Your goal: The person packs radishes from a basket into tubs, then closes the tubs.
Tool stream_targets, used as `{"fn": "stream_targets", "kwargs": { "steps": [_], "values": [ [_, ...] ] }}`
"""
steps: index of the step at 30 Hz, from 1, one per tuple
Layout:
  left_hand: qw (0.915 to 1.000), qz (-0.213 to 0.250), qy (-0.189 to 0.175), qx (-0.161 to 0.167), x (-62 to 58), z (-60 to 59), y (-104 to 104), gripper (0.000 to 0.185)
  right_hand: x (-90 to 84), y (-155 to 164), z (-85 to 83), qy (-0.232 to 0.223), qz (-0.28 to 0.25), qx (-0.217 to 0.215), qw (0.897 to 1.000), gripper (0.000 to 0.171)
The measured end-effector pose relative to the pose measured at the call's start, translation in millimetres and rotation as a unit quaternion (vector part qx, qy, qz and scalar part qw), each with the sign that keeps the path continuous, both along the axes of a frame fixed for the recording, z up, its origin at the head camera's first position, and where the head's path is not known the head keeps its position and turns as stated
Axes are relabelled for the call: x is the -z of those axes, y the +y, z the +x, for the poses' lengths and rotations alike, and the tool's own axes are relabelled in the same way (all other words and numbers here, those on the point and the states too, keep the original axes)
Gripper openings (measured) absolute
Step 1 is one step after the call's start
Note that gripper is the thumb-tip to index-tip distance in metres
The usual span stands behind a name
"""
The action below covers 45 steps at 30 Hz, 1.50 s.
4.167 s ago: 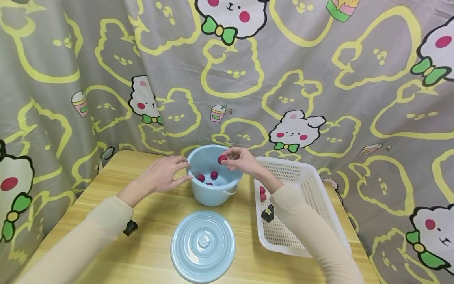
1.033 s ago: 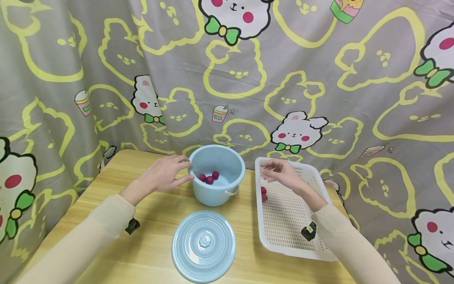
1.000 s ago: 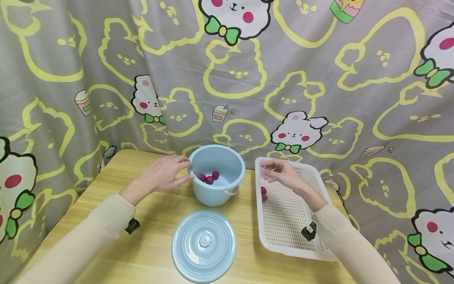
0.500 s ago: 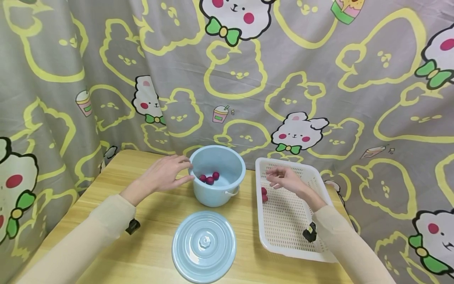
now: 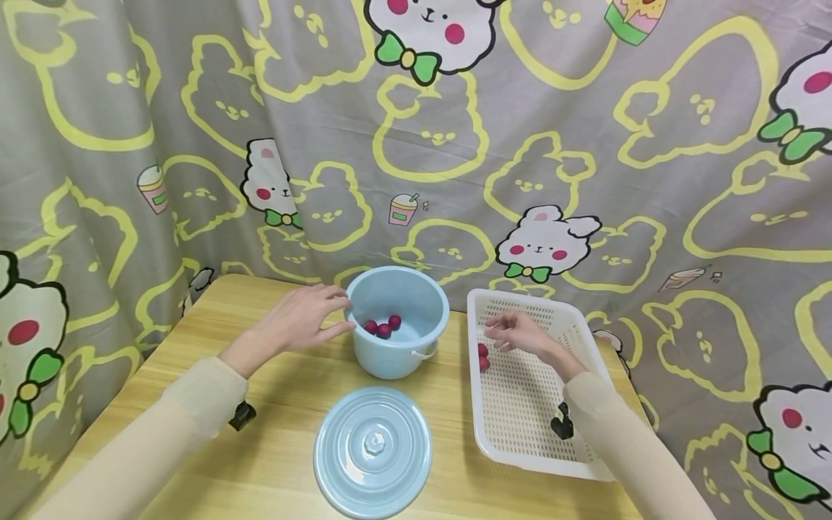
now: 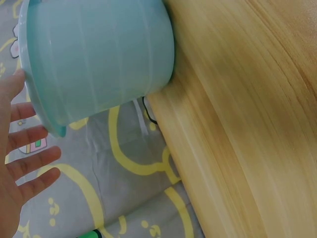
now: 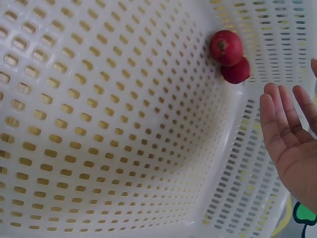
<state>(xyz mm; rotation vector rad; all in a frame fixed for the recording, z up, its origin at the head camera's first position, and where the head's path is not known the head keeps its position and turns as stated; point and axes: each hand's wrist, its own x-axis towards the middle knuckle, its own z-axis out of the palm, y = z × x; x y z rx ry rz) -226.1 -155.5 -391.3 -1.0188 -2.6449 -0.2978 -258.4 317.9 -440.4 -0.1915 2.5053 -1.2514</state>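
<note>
My left hand (image 5: 310, 315) has its fingers spread, fingertips at the left rim of a light blue bucket (image 5: 390, 361); the left wrist view shows the fingers (image 6: 34, 161) outstretched beside the rim. Several small, round, dark red fruits (image 5: 384, 331) lie at the bucket's bottom. Over the back left part of a white plastic basket (image 5: 477, 412) hovers my right hand (image 5: 523, 334), fingers loosely bent with nothing between them. Two more red fruits (image 7: 226, 48) lie touching each other by the basket's wall, a short way from the right fingertips.
A round light blue lid (image 5: 373, 453) with a knob lies on the wooden table (image 5: 273, 448) in front of the bucket. Behind the table hangs a grey patterned curtain (image 5: 442, 202). The basket's raised walls stand around the right hand.
Earlier my right hand held a red fruit over the bucket; it has since moved right, without the fruit, and lowered slightly over the basket. My left hand stays at the rim.
</note>
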Motion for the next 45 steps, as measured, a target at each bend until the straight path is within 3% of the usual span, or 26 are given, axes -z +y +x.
{"fn": "stream_targets", "kwargs": {
  "steps": [16, 45],
  "values": [
    [0.9999, -0.004, -0.005, -0.008, -0.7, 1.6, 1, 0.042, 24.8, -1, -9.9, -0.043, -0.008, 0.006, 0.999, 0.044],
    [1.0, 0.001, -0.004, -0.002, 0.3, 0.3, 1, 0.041, 45.9, -5, -18.2, -0.049, 0.015, 0.005, 0.999, 0.037]
  ]
}}
